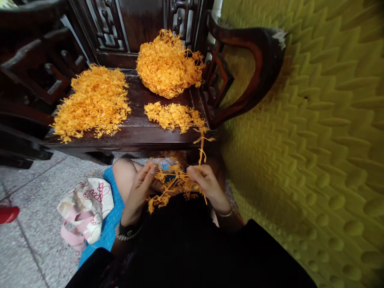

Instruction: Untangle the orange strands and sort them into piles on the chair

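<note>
Orange strands [177,179] between hands [142,182] [208,184]; print [97,193] on bag [90,206] illegible.

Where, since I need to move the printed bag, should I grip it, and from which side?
Probably by the pink strap, from above at the person's left: it loops out from the slack printed bag over the floor.

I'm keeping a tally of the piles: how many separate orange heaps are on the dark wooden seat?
3: a broad heap at the left, a tall heap at the back right, and a small heap in front of it. Any behind these would be hidden.
</note>
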The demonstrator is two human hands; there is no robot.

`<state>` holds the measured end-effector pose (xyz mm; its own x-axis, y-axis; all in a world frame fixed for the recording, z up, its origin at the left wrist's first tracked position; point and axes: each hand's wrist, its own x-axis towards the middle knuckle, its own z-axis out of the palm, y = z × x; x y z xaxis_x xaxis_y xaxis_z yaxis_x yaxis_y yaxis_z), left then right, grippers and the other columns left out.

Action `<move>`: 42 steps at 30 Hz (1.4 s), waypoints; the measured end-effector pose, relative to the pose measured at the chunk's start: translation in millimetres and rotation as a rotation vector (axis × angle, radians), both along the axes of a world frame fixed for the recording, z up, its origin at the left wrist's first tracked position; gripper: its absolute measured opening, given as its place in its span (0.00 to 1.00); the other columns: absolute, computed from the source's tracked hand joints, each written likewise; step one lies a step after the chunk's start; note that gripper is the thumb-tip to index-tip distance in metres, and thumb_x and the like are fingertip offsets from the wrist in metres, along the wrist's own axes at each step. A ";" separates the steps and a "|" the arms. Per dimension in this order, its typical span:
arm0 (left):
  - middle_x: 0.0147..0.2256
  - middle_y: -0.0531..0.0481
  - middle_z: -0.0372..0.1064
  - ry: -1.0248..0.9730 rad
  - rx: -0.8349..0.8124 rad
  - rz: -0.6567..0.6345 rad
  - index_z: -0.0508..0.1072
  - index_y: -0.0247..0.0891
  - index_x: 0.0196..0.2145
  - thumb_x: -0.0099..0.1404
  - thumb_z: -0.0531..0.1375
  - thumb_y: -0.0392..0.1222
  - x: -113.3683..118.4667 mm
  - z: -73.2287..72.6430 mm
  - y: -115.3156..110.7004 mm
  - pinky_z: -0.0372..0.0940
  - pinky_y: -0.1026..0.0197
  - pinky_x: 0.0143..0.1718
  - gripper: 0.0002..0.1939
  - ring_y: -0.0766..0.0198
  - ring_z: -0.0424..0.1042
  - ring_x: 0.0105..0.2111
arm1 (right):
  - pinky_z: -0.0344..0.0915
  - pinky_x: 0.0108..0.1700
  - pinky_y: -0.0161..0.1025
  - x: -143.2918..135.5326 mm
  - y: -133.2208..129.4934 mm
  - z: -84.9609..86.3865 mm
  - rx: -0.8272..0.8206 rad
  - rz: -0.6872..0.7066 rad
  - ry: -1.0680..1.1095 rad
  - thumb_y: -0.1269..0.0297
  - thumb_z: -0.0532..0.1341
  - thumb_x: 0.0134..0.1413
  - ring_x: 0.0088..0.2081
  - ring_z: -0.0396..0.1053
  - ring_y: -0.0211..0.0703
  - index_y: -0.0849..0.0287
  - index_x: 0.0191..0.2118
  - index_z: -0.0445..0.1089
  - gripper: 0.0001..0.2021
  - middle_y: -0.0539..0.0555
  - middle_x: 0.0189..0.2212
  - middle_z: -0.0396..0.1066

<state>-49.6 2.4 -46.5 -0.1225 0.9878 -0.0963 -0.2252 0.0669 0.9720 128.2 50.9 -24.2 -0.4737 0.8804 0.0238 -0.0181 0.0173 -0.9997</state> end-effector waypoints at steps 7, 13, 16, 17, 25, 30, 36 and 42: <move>0.23 0.54 0.59 -0.096 0.317 0.362 0.68 0.44 0.25 0.67 0.54 0.48 -17.5 37.3 -11.6 0.68 0.60 0.35 0.14 0.65 0.62 0.26 | 0.44 0.23 0.39 22.3 -21.5 16.8 0.195 -0.120 0.190 0.48 0.55 0.60 0.17 0.46 0.34 0.57 0.15 0.51 0.27 0.45 0.14 0.46; 0.35 0.60 0.70 -0.180 0.558 0.672 0.69 0.45 0.24 0.62 0.57 0.44 -69.0 31.3 -4.5 0.69 0.55 0.52 0.10 0.66 0.68 0.43 | 0.46 0.21 0.38 33.4 -14.6 20.8 0.144 -0.473 0.416 0.51 0.61 0.56 0.15 0.43 0.34 0.58 0.12 0.47 0.30 0.45 0.11 0.42; 0.38 0.57 0.71 -0.364 0.373 0.550 0.67 0.41 0.22 0.55 0.62 0.40 -56.7 22.9 4.9 0.72 0.62 0.46 0.08 0.66 0.70 0.43 | 0.49 0.22 0.38 27.1 -4.9 19.8 0.151 -0.502 0.411 0.50 0.62 0.55 0.16 0.45 0.35 0.57 0.11 0.50 0.30 0.45 0.11 0.44; 0.36 0.55 0.70 -0.434 0.293 0.484 0.66 0.40 0.24 0.55 0.63 0.37 -48.7 20.1 9.6 0.72 0.68 0.38 0.07 0.70 0.70 0.35 | 0.49 0.22 0.38 25.7 -1.7 19.8 0.165 -0.489 0.402 0.50 0.61 0.56 0.16 0.46 0.35 0.57 0.11 0.52 0.29 0.46 0.11 0.45; 0.28 0.54 0.59 -0.236 0.125 -0.030 0.65 0.43 0.41 0.62 0.58 0.51 11.6 9.8 42.3 0.54 0.69 0.19 0.13 0.72 0.54 0.20 | 0.42 0.16 0.35 24.7 16.6 24.6 0.020 -0.211 0.311 0.45 0.59 0.55 0.13 0.48 0.32 0.56 0.14 0.63 0.25 0.46 0.09 0.54; 0.24 0.54 0.61 0.270 0.368 -0.224 0.70 0.41 0.35 0.59 0.61 0.59 29.5 19.5 40.8 0.57 0.63 0.25 0.18 0.67 0.60 0.24 | 0.41 0.16 0.33 9.1 25.9 26.3 -0.104 -0.217 0.313 0.46 0.59 0.55 0.12 0.45 0.28 0.58 0.14 0.58 0.27 0.43 0.09 0.49; 0.20 0.56 0.56 0.419 0.448 0.666 0.66 0.41 0.24 0.65 0.58 0.51 -23.8 17.6 38.4 0.56 0.64 0.19 0.15 0.68 0.57 0.19 | 0.41 0.16 0.34 26.3 2.4 41.6 -0.146 -0.257 0.496 0.49 0.63 0.53 0.13 0.41 0.30 0.57 0.14 0.47 0.30 0.43 0.11 0.41; 0.19 0.58 0.54 0.265 0.517 0.995 0.67 0.42 0.24 0.67 0.55 0.45 -87.1 25.1 34.5 0.47 0.68 0.16 0.13 0.70 0.48 0.17 | 0.39 0.16 0.34 42.8 -1.8 46.1 -0.216 -0.469 0.586 0.52 0.62 0.56 0.15 0.35 0.31 0.57 0.15 0.45 0.29 0.42 0.13 0.37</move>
<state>-136.8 36.9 -21.4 -0.8258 0.3561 0.4374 0.2612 -0.4460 0.8561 171.0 49.0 21.9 -0.0143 0.9991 -0.0392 -0.5834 -0.0402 -0.8112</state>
